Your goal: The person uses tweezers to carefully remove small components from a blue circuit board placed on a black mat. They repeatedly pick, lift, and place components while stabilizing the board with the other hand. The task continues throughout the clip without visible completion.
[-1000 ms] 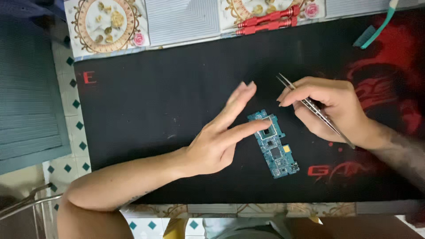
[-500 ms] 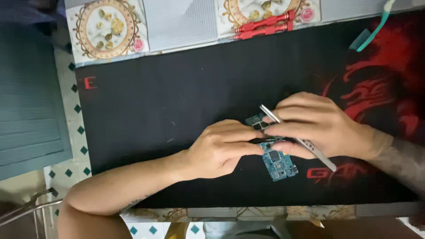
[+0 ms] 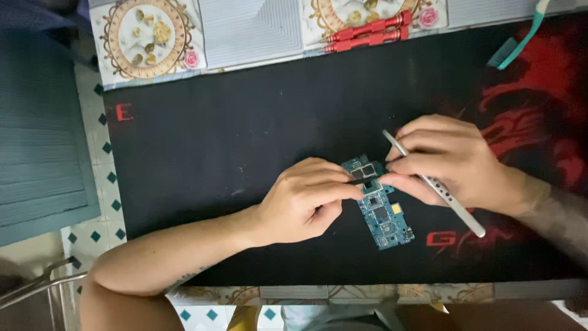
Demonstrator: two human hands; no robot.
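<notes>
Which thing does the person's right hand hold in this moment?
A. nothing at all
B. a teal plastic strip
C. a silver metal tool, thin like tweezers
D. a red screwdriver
C: the right hand grips a thin silver tool that runs slanted through its fingers, close above the blue circuit board on the black mat, while the left hand presses on the board's top end.

Matt black cloth mat (image 3: 245, 141), metal tweezers (image 3: 447, 199)

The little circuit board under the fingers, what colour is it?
The circuit board is blue-teal with small dark chips and one yellow patch, seen in the head view.
</notes>
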